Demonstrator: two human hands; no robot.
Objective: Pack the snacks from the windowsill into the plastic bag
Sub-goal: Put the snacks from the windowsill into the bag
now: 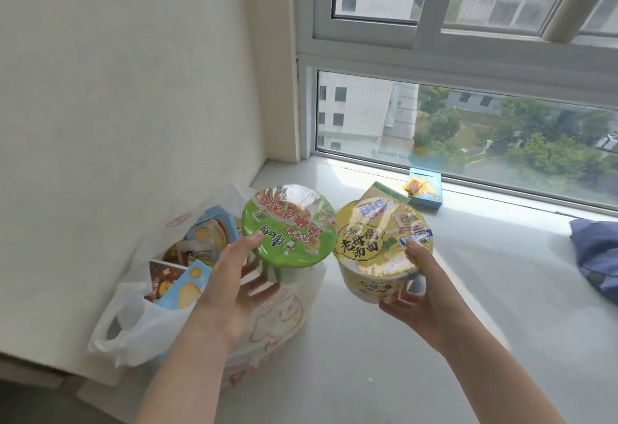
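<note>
A green noodle cup (289, 226) is gripped in the left hand (230, 286) and a yellow noodle cup (384, 246) in the right hand (424, 293), both held above the windowsill (485, 290) by the plastic bag (133, 323), and they're probably light and thin-walled, so best taken near the stiff rim, not squeezed.

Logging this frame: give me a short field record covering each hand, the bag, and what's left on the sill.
left hand: grips green noodle bowl, by the bag's opening
right hand: grips yellow noodle bowl, above the windowsill
plastic bag: open, snack boxes inside
left on sill: blue box, green-edged box, near the window
other: blue cloth at right edge
</note>
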